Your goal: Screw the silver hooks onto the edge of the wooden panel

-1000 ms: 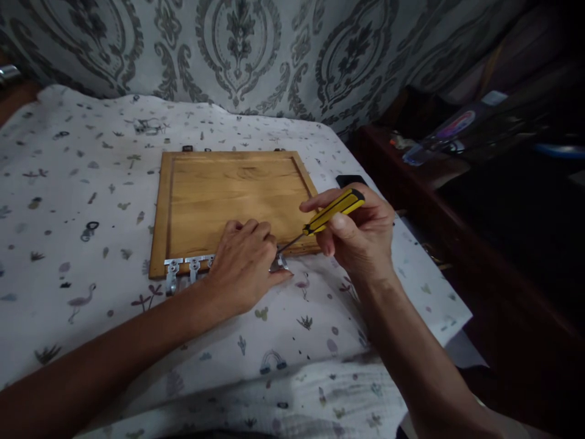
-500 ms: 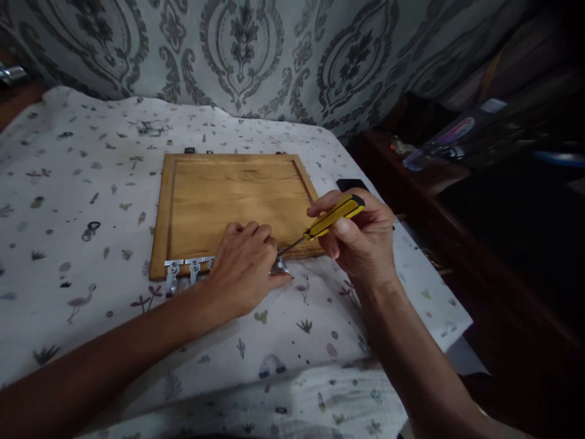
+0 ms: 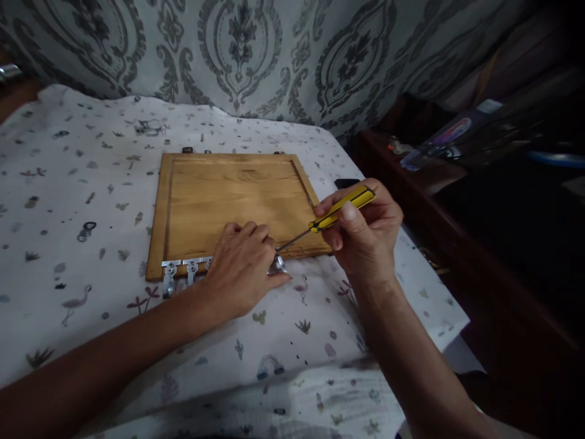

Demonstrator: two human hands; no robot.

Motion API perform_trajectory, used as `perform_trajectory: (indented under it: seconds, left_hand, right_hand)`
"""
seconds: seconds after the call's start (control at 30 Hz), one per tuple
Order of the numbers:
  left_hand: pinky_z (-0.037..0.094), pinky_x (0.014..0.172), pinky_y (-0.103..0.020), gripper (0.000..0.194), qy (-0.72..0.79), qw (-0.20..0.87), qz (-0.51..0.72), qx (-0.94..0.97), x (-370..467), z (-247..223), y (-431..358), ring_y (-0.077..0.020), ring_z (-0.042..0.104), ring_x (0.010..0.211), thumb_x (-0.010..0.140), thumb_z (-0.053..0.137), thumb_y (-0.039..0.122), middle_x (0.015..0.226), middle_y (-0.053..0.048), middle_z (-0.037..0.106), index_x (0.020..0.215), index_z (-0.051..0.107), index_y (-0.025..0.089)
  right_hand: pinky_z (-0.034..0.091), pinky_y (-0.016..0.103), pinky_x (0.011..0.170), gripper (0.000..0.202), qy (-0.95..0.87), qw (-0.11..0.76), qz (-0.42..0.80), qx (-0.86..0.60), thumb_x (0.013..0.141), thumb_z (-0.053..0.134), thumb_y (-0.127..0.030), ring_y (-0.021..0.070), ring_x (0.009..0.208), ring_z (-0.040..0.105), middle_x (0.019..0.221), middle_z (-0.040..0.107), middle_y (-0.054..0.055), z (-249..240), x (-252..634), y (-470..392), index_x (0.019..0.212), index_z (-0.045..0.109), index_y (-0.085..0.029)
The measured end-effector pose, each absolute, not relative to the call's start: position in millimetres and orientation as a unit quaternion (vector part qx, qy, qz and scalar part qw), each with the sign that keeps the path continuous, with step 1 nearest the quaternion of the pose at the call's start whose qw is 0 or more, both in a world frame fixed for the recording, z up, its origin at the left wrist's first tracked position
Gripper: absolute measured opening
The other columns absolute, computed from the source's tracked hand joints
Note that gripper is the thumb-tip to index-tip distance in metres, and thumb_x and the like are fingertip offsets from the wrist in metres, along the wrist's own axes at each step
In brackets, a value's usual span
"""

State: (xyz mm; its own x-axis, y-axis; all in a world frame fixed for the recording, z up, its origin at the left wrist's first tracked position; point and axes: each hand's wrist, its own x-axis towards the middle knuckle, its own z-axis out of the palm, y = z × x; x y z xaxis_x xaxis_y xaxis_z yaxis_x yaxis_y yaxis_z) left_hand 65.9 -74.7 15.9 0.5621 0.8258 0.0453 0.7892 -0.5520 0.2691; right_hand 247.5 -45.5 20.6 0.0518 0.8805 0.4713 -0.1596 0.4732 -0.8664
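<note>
Head view: the right hand has shifted slightly outward, its grip closed around the screwdriver. The tool's tip remains beside the metal fitting at the near edge of the board, which lies flat on the sheet. The left hand keeps its place over that edge; whether its grip clamps the fitting cannot be told. Work there appears unfinished.

both hands bare; both forearms bare

bottle label blurred, no readable lettering
</note>
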Motion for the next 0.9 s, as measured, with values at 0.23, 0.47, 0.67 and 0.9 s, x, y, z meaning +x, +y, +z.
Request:
perform_trajectory:
  seconds: [0.23, 0.47, 0.67, 0.9]
  left_hand:
    - [0.043, 0.09, -0.045, 0.041, 0.454, 0.099, 0.099, 0.88, 64.6, 12.6, -74.3, -0.0293, 0.06, 0.104, 0.085, 0.073, 0.054, 0.099, -0.008, 0.066, 0.092, 0.071, 0.013]
    - [0.044, 0.089, -0.045, 0.044, 0.452, 0.089, 0.099, 0.882, 64.4, 12.0, -74.9, -0.0295, 0.061, 0.103, 0.085, 0.072, 0.055, 0.098, -0.009, 0.066, 0.094, 0.072, 0.012]
    - [0.044, 0.09, -0.046, 0.046, 0.455, 0.093, 0.099, 0.88, 64.6, 12.9, -74.6, -0.0304, 0.061, 0.103, 0.084, 0.073, 0.056, 0.097, -0.009, 0.066, 0.094, 0.073, 0.012]
    - [0.043, 0.091, -0.045, 0.046, 0.461, 0.098, 0.078, 0.878, 66.1, 15.8, -74.1, -0.0296, 0.06, 0.104, 0.086, 0.071, 0.057, 0.1, -0.01, 0.067, 0.098, 0.073, 0.013]
  right_hand:
    - [0.031, 0.017, 0.026, 0.037, -0.569, 0.645, 0.394, -0.324, 0.073, 0.087, -0.044, 0.004, 0.034, 0.044, 0.07, 0.073, 0.0, 18.9, 247.3, -43.8, 0.074, 0.058, -0.021]
    - [0.034, 0.017, 0.027, 0.033, -0.593, 0.641, 0.377, -0.309, 0.075, 0.087, -0.039, 0.0032, 0.033, 0.045, 0.074, 0.076, 0.0, 18.9, 245.4, -45.7, 0.074, 0.059, -0.021]
    - [0.04, 0.018, 0.029, 0.033, -0.627, 0.603, 0.382, -0.31, 0.08, 0.08, -0.049, 0.0058, 0.037, 0.052, 0.082, 0.077, 0.0, 17.0, 249.9, -49.4, 0.102, 0.072, -0.025]
    - [0.039, 0.02, 0.028, 0.024, -0.636, 0.613, 0.355, -0.306, 0.079, 0.082, -0.044, 0.0037, 0.034, 0.047, 0.086, 0.076, 0.001, 17.2, 249.5, -50.8, 0.083, 0.073, -0.023]
